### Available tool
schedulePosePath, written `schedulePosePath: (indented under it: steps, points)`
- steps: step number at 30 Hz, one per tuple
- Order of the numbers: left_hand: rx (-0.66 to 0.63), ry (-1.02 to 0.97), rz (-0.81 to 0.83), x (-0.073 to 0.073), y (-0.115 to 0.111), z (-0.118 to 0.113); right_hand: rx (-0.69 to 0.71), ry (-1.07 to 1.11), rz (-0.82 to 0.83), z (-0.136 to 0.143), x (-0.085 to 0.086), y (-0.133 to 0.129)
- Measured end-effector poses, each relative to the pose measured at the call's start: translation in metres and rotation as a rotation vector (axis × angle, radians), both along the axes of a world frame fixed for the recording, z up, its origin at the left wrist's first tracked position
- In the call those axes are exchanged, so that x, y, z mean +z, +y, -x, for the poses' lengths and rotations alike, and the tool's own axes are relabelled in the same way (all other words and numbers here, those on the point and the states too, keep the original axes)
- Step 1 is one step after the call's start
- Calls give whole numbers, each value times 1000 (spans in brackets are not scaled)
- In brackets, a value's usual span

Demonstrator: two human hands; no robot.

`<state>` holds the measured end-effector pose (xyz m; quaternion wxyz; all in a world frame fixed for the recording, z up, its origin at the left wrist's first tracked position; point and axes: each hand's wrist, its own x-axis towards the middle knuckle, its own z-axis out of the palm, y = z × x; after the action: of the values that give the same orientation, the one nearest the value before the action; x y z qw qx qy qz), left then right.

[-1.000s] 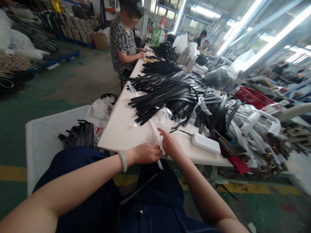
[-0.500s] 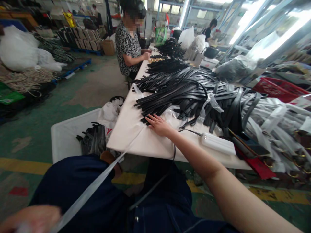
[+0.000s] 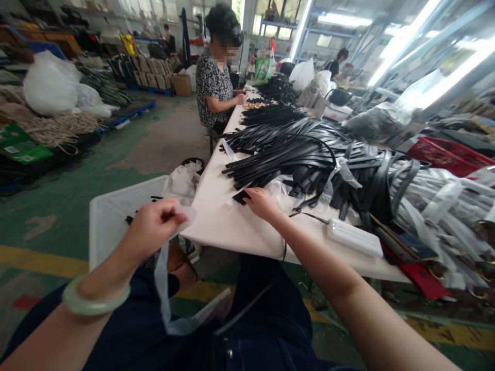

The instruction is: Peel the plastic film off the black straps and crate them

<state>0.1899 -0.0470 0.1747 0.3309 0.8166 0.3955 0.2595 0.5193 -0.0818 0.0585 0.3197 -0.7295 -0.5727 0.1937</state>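
My left hand [image 3: 157, 226], with a pale bangle on the wrist, is raised over my lap at the table's left corner. It pinches a translucent plastic strip [image 3: 164, 293], whose long end hangs down and curls across my lap. On the white table [image 3: 216, 224], my right hand [image 3: 261, 202] has its fingers bent over the end of a short black strap piece [image 3: 242, 197]. Just beyond that hand lies a large heap of long black straps [image 3: 286, 154], their cut ends toward the left edge. Crumpled clear plastic [image 3: 281, 191] lies beside my right fingers.
A white bin [image 3: 112, 206] stands on the floor left of the table. A white power bank [image 3: 353, 237] with a cable lies right of my forearm. Wrapped straps [image 3: 429, 201] fill the right side. A co-worker [image 3: 216, 77] stands at the table's far left side.
My left hand has risen from the lower left to the table corner, and the stretched plastic strip now hangs slack. My right fingers, spread flat before, now bend over the black strap piece.
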Motion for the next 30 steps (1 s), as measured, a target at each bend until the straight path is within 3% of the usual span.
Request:
schedulePosePath:
  steps: [4,7,10,14,20,24,27,30]
  points:
    - [-69,-14,195,-35,36,-55,-239,178,28,-4,7,33]
    - [-91,6,212,-48,45,-71,-392,337,65,-15,11,65]
    - [-106,8,157,-41,47,-78,-500,424,85,-27,15,84]
    - [-88,-12,136,-29,49,-86,-542,500,123,-29,16,91]
    - [-135,-131,244,-34,48,-83,-600,599,99,-16,11,96]
    - [-214,-204,304,-35,45,-80,-650,719,40,-10,22,103]
    - [-226,-241,315,-35,45,-78,-580,848,39,-5,41,94]
    - [-216,-228,309,-35,46,-74,-414,965,72,8,59,57]
